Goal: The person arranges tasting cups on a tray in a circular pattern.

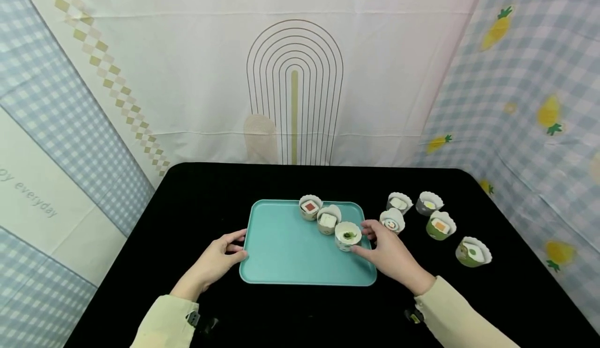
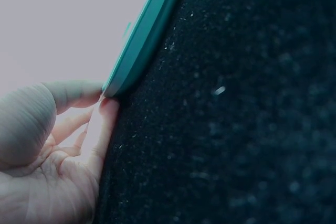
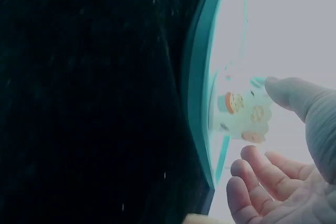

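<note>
A turquoise tray (image 1: 290, 259) lies on the black table. My left hand (image 1: 216, 258) is at its left edge; in the left wrist view the thumb (image 2: 79, 93) and a fingertip pinch the tray's rim (image 2: 142, 35). On the tray's right half stands a paper cup with a green topping (image 1: 348, 236). My right hand (image 1: 391, 249) is beside this cup, thumb near its rim and the other fingers spread. In the right wrist view the printed cup (image 3: 241, 108) shows a small gap to those fingers. A cup with a white piece (image 1: 328, 220) and one with a red-topped piece (image 1: 310, 207) stand behind it.
Right of the tray stand several more paper cups, among them a snowman-patterned one (image 1: 391, 221), a green one with an orange piece (image 1: 440, 226) and another green one (image 1: 473, 252) nearer the front. Patterned cloths (image 1: 201, 77) hang behind the table and at both sides.
</note>
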Tool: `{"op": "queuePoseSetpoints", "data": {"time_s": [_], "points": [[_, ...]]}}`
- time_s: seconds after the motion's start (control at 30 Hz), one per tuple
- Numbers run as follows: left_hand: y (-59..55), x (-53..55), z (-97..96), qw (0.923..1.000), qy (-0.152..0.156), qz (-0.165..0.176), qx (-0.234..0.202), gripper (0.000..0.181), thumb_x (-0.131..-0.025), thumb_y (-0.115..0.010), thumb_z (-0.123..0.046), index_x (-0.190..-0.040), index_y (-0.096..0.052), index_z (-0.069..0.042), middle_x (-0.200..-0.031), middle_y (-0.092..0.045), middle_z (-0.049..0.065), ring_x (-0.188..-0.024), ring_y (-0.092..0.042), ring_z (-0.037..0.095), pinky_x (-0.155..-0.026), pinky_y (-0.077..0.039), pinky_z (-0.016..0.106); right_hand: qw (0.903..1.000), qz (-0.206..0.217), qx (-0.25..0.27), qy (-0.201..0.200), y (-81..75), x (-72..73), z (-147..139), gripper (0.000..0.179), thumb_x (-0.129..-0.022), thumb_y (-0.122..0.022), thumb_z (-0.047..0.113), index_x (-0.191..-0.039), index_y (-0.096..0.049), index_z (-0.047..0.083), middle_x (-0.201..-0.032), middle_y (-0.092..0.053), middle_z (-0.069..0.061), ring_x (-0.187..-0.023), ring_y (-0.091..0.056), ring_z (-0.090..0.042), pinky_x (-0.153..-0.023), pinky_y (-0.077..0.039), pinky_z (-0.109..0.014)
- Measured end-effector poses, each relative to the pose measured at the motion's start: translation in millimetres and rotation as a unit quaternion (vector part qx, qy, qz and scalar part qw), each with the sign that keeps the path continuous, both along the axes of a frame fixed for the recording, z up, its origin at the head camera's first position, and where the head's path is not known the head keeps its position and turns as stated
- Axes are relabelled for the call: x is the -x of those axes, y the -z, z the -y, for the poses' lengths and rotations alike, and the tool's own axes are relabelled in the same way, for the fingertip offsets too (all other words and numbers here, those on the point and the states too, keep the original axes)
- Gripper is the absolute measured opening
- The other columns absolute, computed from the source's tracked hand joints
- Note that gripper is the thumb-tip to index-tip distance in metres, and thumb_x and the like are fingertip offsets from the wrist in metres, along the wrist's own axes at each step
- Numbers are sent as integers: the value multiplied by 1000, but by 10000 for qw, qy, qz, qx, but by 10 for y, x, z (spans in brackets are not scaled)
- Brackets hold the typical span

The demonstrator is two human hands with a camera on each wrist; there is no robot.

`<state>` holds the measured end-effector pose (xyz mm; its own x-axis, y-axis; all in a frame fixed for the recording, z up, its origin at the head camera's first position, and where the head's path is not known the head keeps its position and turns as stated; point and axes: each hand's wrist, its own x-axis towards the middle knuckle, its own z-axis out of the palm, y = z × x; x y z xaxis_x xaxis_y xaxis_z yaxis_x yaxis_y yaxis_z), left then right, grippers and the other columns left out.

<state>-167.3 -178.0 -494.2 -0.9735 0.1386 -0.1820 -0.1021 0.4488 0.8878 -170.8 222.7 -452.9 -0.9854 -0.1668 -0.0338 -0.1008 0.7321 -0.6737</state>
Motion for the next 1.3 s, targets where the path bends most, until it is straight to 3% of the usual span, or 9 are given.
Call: {"op": "queuePoseSetpoints", "data": {"time_s": [0.43,0.77,1.1,1.3], "points": [[2,-3,3,10000,-10,-6,25,57,-92,-68,-18,-144,-47,-22,-132,-51,2,-107,-54,18,-87,-47,42,9996,-255,-144,10,72,1,133,58,-82,-79,31,-129,-54,8,-110,-60,-2,-102,-58,-20,-86,-48,-39],[19,-14,9,10000,-11,-39,54,57,-92,-68,-18,-144,-47,-22,-131,-51,2,-107,-54,18,-87,-47,42,9999,-86,-78,-31,53,0,138,61,-82,-79,33,-131,-53,8,-110,-58,-2,-101,-57,-19,-85,-47,-38],[30,-8,16,10000,-11,6,60,57,-92,-69,-20,-144,-47,-24,-130,-51,1,-105,-54,18,-88,-46,43,9991,-391,79,164,-46,17,-201,78,-82,-70,56,-137,-46,7,-123,-56,-13,-108,-56,-29,-88,-46,-44],[31,3,12,10000,6,1,66,57,-91,-69,-20,-144,-47,-24,-130,-51,1,-104,-54,18,-88,-46,43,9958,-700,224,539,-65,36,-471,81,-83,-68,57,-140,-42,6,-122,-53,-16,-107,-54,-31,-86,-46,-46]]}}
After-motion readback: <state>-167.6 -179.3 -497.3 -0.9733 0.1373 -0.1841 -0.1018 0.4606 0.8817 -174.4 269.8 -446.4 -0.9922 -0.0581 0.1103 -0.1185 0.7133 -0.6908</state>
